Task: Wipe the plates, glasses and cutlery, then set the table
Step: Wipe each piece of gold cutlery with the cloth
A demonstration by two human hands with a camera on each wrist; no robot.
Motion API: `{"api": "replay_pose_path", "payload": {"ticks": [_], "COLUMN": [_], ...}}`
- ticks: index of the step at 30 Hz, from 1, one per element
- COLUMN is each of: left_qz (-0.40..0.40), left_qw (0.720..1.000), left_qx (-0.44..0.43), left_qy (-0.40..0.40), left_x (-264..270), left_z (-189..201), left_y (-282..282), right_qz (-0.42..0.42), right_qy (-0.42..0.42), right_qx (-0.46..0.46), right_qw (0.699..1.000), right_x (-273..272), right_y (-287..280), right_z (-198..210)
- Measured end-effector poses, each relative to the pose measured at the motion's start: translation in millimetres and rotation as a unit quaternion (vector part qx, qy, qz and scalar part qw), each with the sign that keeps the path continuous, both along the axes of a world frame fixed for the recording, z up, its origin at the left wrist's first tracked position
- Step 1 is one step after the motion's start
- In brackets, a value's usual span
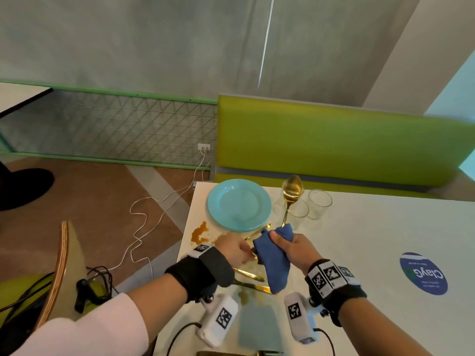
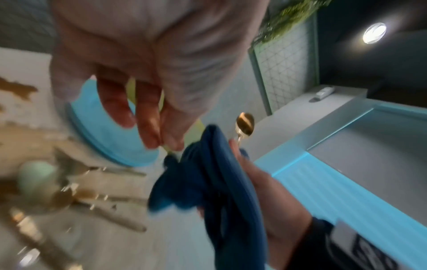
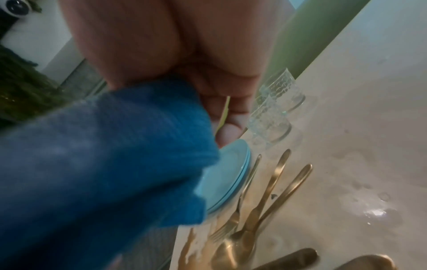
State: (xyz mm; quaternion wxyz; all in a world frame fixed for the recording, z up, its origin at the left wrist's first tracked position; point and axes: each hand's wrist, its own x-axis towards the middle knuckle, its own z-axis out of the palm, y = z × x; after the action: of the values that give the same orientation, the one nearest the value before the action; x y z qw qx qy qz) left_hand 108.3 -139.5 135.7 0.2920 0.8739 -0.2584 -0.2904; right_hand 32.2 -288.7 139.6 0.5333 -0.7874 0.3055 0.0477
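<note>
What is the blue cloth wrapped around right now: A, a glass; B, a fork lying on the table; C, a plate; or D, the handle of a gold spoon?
D: the right hand grips the cloth around the handle of the spoon, whose bowl sticks up above it, while the left hand pinches the handle's lower end.

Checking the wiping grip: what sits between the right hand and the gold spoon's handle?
The blue cloth: the right hand grips it wrapped around the gold spoon handle, while the left hand pinches the handle's end. Head view shows it.
</note>
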Motion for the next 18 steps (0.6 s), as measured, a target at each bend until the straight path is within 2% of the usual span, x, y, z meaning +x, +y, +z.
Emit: {"api": "replay_pose_path", "payload": {"ticks": [3,6,9,11,14,16,18], "left_qz": [0.107,0.099,0.121,0.164,0.232,0.227,0.194], "left_qw": [0.99,0.984,0.977,0.965,0.942,0.946,0.961], "left_qx": [-0.081,-0.15,-0.172,-0.198,-0.232,-0.219,-0.18], "left_qy": [-0.05,0.003,0.022,0.054,0.076,0.075,0.086], "left_x": [14,7,3,5,17,25,24], "left_z": [15,20,13,10,17,23,23], "left_y": [-6,-26,-34,-34,-31,-24,-17], "right_qz": [0.034,0.074,0.082,0.092,0.12,0.064,-0.052], "right_qy": [-0.002,0.001,-0.017,-0.015,0.004,-0.014,-0.067], "right_qx": [0.012,0.004,0.053,0.093,0.09,0.089,0.141], "right_qw": [0.999,0.997,0.995,0.991,0.989,0.994,0.986], "right_x": [-5,-2,-1,-6,-21,-28,-25], "right_y": [5,16,23,23,18,10,-2], "right_z": [-3,-11,-17,-22,-32,-30,-21]}}
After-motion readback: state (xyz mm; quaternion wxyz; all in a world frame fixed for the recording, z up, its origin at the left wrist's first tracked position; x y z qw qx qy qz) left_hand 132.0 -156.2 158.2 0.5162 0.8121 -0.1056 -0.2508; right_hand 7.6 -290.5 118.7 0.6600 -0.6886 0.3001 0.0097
